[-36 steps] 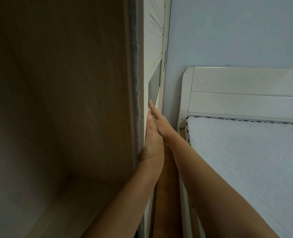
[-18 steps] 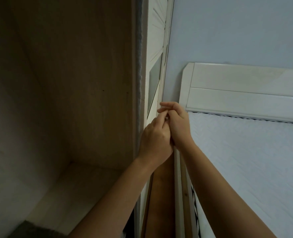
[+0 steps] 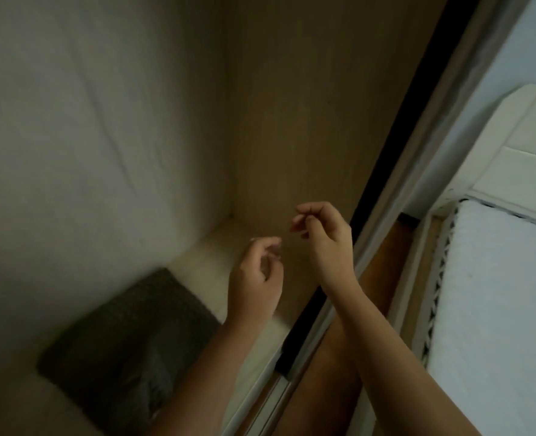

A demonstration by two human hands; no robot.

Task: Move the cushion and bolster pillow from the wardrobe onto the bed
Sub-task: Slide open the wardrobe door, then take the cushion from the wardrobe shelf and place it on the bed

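Note:
A dark grey textured cushion [image 3: 128, 325] lies on the pale shelf [image 3: 210, 256] inside the open wardrobe, at the lower left. A pale rounded shape [image 3: 24, 404] at the bottom left corner may be the bolster pillow; I cannot tell. My left hand [image 3: 257, 278] hovers over the shelf just right of the cushion, fingers loosely curled, holding nothing. My right hand [image 3: 323, 240] is a little higher and to the right, near the wardrobe's front edge, also empty with curled fingers. The bed's white mattress [image 3: 496, 309] is at the right.
The wardrobe's wooden side panel [image 3: 307, 105] and its sliding door track [image 3: 386, 190] run diagonally between shelf and bed. A white headboard [image 3: 524, 146] stands against the pale blue wall. A strip of brown floor [image 3: 383, 272] separates wardrobe and bed.
Both hands have left the wardrobe door edge and moved left into the wardrobe, apart from each other. The view has swung down and left, bringing the cushion into sight.

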